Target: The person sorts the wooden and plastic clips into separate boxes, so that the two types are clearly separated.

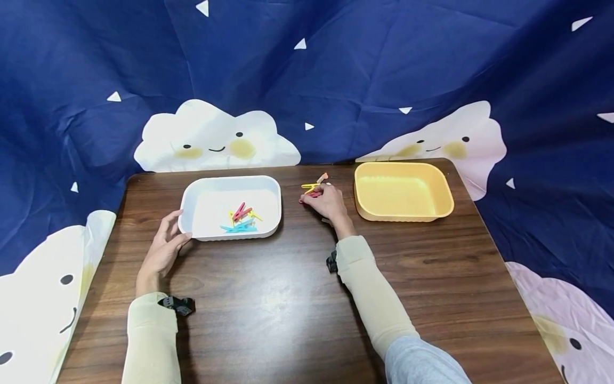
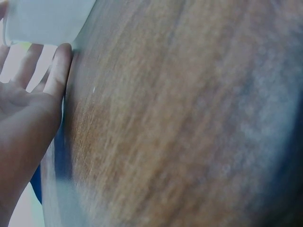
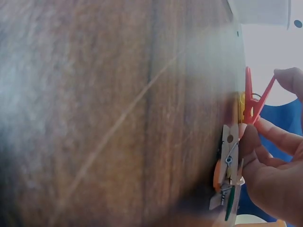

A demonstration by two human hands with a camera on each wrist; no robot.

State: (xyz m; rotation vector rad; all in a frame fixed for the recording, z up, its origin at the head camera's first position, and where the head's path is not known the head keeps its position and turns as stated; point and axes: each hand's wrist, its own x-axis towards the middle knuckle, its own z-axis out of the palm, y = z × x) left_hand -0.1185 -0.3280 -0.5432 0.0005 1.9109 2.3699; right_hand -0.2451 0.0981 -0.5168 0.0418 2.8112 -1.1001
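Observation:
My left hand point(image 1: 163, 250) rests at the near left corner of a white tray point(image 1: 230, 181), thumb and fingers touching its rim. In the left wrist view those fingers look mostly straight. Inside the tray lie red point(image 1: 242, 212), yellow point(image 1: 256, 215) and blue clothespins point(image 1: 240, 226). Between the two containers, my right hand point(image 1: 331, 202) pinches a red clothespin point(image 3: 254, 105) by its ends. Beside that hand are a yellow clothespin point(image 1: 309, 186) and, in the right wrist view, wooden clothespins point(image 3: 229, 151) and something green point(image 3: 230, 203), partly hidden.
A yellow tray point(image 1: 405, 215) stands to the right of my right hand, with nothing visible in it. Both trays sit near the far edge of the brown wooden table point(image 1: 268, 309). Behind the table hangs a dark blue curtain point(image 1: 268, 64) printed with clouds.

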